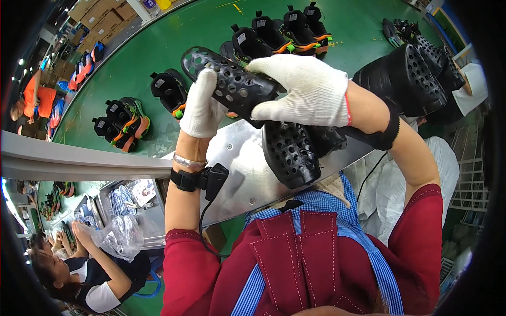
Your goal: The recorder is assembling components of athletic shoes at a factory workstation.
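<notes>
Between my hands is a black plastic shoe tree (232, 79) punched with round holes, held up over the metal worktop (226, 150). My left hand (203, 108), in a white knit glove, grips its near side with the thumb pointing up. The right hand (308, 89), gloved alike, is closed around its other end, thumb below and fingers on top. Just under my right hand, more black perforated shoe trees (292, 152) lie at the worktop's edge. Beyond my hands stand several black shoes (247, 45) with orange and green soles.
More black shoes (124, 118) stand left on the green surface (174, 39). A stack of black perforated shoe trees (406, 79) is at the right. A pale rail (84, 158) crosses the left side. At lower left a co-worker (79, 274) sits near a tray (150, 210) and plastic bag.
</notes>
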Motion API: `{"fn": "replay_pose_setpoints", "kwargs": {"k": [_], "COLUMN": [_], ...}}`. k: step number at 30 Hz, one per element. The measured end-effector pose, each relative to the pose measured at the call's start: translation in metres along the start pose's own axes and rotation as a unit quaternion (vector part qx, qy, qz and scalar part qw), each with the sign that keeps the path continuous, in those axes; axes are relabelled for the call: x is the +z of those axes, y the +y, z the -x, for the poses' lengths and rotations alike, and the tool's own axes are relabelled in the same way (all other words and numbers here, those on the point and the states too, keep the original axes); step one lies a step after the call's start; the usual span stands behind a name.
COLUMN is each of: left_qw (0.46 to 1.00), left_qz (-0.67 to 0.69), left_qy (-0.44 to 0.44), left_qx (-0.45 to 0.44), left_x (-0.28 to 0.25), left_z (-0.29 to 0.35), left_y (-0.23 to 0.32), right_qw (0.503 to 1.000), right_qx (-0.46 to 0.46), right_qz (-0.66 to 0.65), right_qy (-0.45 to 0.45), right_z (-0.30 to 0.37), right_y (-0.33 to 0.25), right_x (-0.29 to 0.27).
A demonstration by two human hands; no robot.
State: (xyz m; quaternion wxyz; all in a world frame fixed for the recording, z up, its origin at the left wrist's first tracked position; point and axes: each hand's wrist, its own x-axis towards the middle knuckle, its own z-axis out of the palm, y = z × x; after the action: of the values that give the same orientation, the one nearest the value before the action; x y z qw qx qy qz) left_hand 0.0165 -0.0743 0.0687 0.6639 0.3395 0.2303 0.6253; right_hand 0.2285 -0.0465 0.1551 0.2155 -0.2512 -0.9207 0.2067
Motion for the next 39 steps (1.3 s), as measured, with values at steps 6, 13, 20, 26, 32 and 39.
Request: {"fn": "replay_pose_setpoints", "kwargs": {"k": [6, 13, 20, 26, 32, 39], "left_qw": [0.998, 0.979, 0.888, 0.616, 0.584, 0.605], "left_qz": [0.048, 0.147, -0.414, -0.77, -0.775, -0.778], "left_qy": [-0.015, -0.128, 0.174, 0.083, 0.071, 0.092], "left_qx": [0.046, 0.058, -0.104, 0.145, 0.231, 0.142], "left_x": [-0.019, -0.066, -0.056, -0.081, -0.078, -0.086], "left_z": [0.002, -0.002, 0.009, 0.009, -0.009, -0.004], "left_y": [0.006, 0.007, 0.014, -0.016, -0.033, -0.033], "right_qw": [0.991, 0.977, 0.949, 0.941, 0.929, 0.935], "right_qx": [0.089, 0.158, 0.184, 0.218, 0.282, 0.187], "right_qz": [0.087, 0.121, 0.188, 0.175, 0.081, 0.159], "right_qy": [-0.041, -0.075, -0.172, -0.189, -0.225, -0.258], "right_z": [-0.027, -0.064, -0.089, -0.1, -0.129, -0.164], "right_y": [-0.018, -0.032, -0.002, 0.031, 0.04, 0.029], "right_x": [0.02, 0.035, 0.035, 0.043, 0.043, 0.056]}}
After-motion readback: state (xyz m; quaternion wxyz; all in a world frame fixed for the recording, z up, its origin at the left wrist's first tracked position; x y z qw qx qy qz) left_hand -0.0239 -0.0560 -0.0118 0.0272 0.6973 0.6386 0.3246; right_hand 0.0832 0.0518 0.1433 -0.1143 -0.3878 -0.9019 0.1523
